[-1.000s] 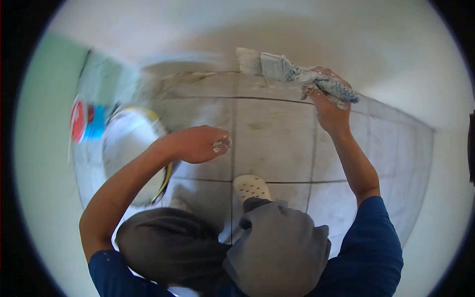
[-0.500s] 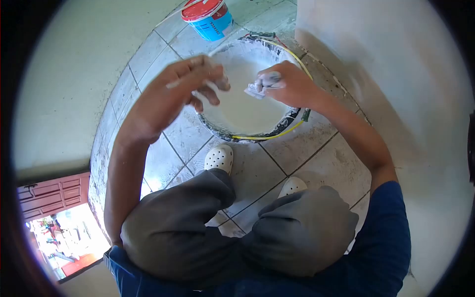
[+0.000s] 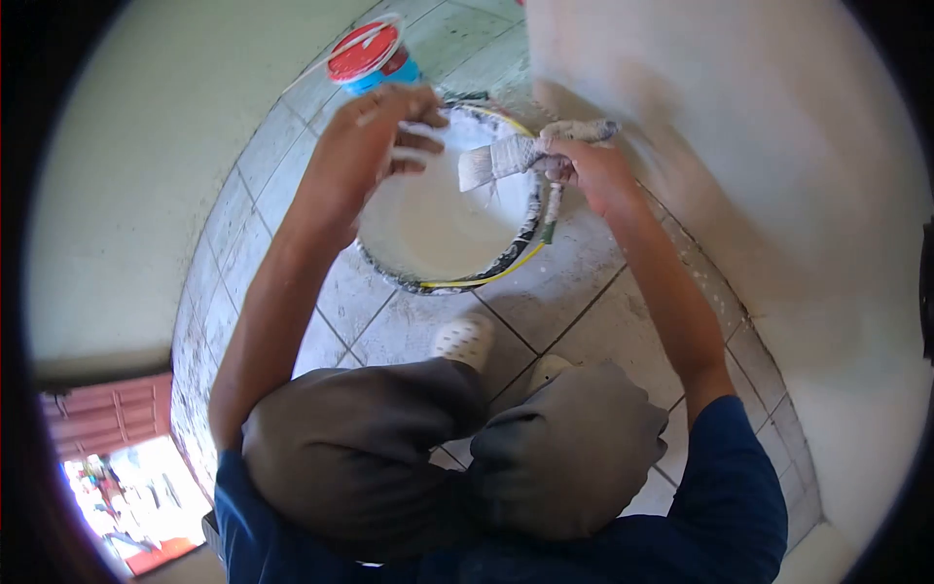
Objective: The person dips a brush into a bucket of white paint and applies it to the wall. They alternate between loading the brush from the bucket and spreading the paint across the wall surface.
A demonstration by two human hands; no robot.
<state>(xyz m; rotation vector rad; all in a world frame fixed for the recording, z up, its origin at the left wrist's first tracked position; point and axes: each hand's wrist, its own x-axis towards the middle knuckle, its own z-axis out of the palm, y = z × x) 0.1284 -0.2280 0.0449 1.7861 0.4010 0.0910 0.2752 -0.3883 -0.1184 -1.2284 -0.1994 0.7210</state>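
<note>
My right hand (image 3: 590, 173) is closed round the handle of a paintbrush (image 3: 504, 156) caked in white. Its bristles point left, above a round black tub (image 3: 513, 257) with a smeared rim. Pale, milky liquid (image 3: 433, 229) fills part of the tub. My left hand (image 3: 375, 131) hangs over the tub's left side, holding nothing, with its slightly blurred fingers bent and apart. A yellow strip (image 3: 506, 274) runs along the tub's outer edge.
Behind the tub stands a blue bucket with a red lid (image 3: 362, 51), a thin stick across it. Walls (image 3: 700, 146) rise on both sides of the tiled floor (image 3: 574, 302). My white clogs (image 3: 464, 341) are just before the tub. A bright doorway (image 3: 136, 496) lies lower left.
My right hand has risen and turned, so the whole brush now shows. My left hand has shifted slightly left and up. The view has turned, moving the tub and bucket leftward.
</note>
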